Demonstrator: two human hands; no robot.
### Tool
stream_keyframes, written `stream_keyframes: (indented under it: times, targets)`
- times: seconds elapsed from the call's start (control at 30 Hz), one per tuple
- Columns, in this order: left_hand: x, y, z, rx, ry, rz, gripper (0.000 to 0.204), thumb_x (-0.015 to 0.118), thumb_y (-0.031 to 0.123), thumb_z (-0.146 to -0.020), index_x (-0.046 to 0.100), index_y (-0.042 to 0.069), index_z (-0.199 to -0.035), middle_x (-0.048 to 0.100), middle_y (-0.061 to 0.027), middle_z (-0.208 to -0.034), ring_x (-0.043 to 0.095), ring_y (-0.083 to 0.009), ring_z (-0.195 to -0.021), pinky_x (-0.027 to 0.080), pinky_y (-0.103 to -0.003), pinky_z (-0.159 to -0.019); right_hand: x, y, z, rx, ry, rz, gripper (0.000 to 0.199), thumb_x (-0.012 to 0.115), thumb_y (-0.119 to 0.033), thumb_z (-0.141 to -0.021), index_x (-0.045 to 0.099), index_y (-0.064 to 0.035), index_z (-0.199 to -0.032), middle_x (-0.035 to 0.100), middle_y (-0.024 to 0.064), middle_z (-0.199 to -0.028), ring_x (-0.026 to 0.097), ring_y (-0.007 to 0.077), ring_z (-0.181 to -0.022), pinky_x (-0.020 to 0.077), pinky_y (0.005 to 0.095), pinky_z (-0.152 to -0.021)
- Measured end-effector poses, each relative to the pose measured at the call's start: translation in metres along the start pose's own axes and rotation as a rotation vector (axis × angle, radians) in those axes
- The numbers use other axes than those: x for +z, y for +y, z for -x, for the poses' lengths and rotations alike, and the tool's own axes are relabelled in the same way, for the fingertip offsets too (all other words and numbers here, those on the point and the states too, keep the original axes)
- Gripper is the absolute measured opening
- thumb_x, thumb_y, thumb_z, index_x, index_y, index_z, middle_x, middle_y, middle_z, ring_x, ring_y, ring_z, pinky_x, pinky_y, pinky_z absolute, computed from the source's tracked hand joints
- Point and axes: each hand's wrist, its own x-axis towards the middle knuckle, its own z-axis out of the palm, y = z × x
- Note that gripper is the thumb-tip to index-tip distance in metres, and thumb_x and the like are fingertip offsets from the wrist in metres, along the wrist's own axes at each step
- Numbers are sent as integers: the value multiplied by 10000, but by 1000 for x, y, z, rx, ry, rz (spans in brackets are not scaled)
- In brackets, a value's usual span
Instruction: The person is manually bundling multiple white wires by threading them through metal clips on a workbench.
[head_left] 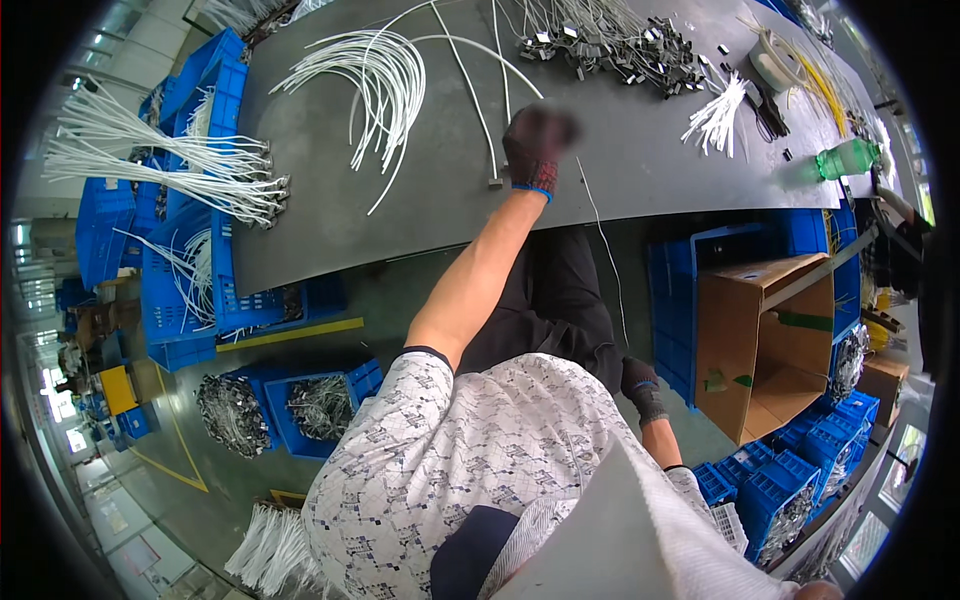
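My left hand (540, 140), in a dark glove with a red-patterned cuff, is over the grey table near its front edge. Blur smears its fingers, so their grip cannot be made out. The end of a white tube-like strand (520, 73) reaches this hand. From just right of it a thin white cable (602, 228) runs over the table edge and hangs down to my right hand (643, 388). That hand, also gloved, is low beside my leg, its fingers curled around the cable's lower end. A white strand with a small grey connector (487, 150) lies left of my left hand.
White strands (385, 85) lie fanned on the table (330, 220). Dark connectors (640, 55) are heaped at the back, beside short white pieces (718, 118). A green bottle (848, 160) lies far right. Below stand a cardboard box (735, 340) and blue crates (672, 310).
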Motion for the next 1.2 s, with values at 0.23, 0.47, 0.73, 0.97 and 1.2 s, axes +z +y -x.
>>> stream_keyframes:
  times: [0.23, 0.47, 0.73, 0.97, 1.2]
  targets:
    - [-4, 9, -13, 17, 67, 43, 108, 610, 46, -955, 595, -4, -1050, 708, -154, -937, 718, -261, -772, 643, -424, -728, -12, -12, 9, 73, -30, 48, 222, 583, -162, -844, 717, -84, -1003, 711, 228, -982, 690, 420, -931, 555, 504, -793]
    - [-27, -38, 64, 148, -660, -963, 128, 667, 127, -901, 699, 12, -946, 731, -82, -885, 680, -136, -741, 559, -313, -726, -21, -30, 4, 25, 54, -47, 193, 594, -191, -856, 722, -100, -968, 715, 204, -983, 690, 407, -943, 551, 506, -790]
    - [-11, -38, 87, -364, -462, -602, 214, 691, 208, -927, 738, 0, -930, 732, -54, -840, 665, -121, -766, 534, -286, -730, -76, -34, -31, -187, 5, -28, 232, 547, -211, -926, 734, -87, -985, 711, 210, -993, 681, 412, -920, 546, 480, -776]
    - [-12, -31, 86, -446, -601, -465, 226, 667, 210, -965, 736, -5, -959, 738, -46, -875, 673, -112, -815, 541, -277, -789, -214, -140, -62, -149, 420, -1294, 243, 582, -269, -999, 694, -54, -1024, 682, 63, -860, 628, 183, -700, 492, 295, -634]
    - [-15, -21, 109, -336, -692, -813, 262, 667, 236, -971, 735, -15, -1007, 751, -68, -950, 658, -114, -892, 516, -284, -842, -211, -157, -89, -17, 566, -1315, 194, 614, -191, -958, 667, -46, -1076, 685, 66, -908, 647, 177, -782, 507, 295, -677]
